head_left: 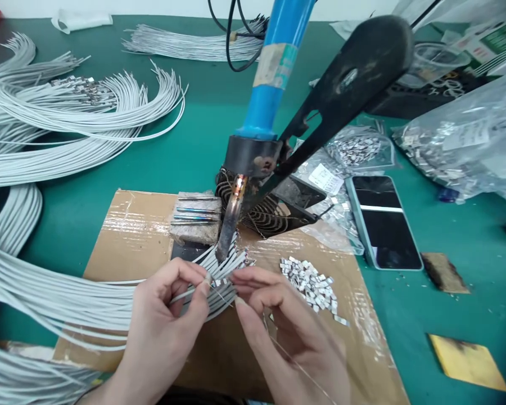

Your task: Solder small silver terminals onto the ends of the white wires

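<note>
A fan of grey wires (225,264) is being pinched between the thumb and forefinger of the left hand (164,320), which is closed tightly around it. The stripped ends are being held just beneath the tip of the blue-handled soldering iron (274,73), which is being carried tip-down by its black stand. A thin solder strand (295,363) is being gripped in the narrowed fingers of the right hand (287,332), and its far end is being kept close to the wire ends (whether it is touching them cannot be told). All this is being done over a taped cardboard sheet (126,242), where a pile of small metal terminals (312,284) is lying just right of the hands. A smartphone (383,222) is lying on the green table (194,112) beside the cardboard.
</note>
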Action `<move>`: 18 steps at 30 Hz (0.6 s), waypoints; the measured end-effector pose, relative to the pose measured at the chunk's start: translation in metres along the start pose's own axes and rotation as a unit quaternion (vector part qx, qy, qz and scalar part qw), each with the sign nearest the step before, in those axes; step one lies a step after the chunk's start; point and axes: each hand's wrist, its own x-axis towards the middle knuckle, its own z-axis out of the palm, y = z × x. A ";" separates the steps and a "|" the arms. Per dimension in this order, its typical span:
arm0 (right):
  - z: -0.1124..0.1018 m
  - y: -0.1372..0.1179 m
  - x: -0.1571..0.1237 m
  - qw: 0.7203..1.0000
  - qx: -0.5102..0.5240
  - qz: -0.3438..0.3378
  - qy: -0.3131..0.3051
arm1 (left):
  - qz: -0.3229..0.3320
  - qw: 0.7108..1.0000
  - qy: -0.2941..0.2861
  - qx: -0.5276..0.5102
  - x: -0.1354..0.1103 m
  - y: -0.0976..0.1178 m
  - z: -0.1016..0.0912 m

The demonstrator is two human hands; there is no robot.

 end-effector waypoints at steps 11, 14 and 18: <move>0.006 -0.013 0.003 0.991 0.076 0.104 0.021 | 0.013 1.000 0.003 0.000 0.006 0.003 0.002; 0.006 -0.014 0.005 0.990 0.086 0.110 0.017 | 0.013 1.000 0.009 0.005 0.007 0.005 0.003; 0.007 -0.016 0.008 0.992 0.077 0.099 0.019 | 0.017 1.000 0.012 0.010 0.007 0.007 0.004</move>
